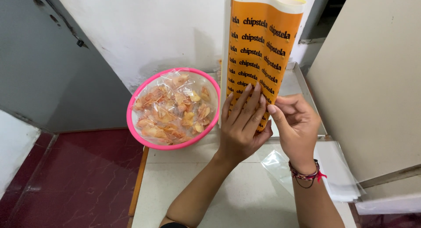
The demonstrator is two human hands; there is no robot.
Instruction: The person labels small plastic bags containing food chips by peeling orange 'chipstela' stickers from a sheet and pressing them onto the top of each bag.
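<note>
over a pale bench (228,193) against a white wall, the left hand (244,122) lies flat, fingers spread, on an upright orange printed sheet (258,52), while the right hand (294,122) pinches the sheet's lower edge between thumb and fingers. just left stands a pink-rimmed bowl (131,122) of chips in clear bags; clear plastic bags (337,171) lie at right.
</note>
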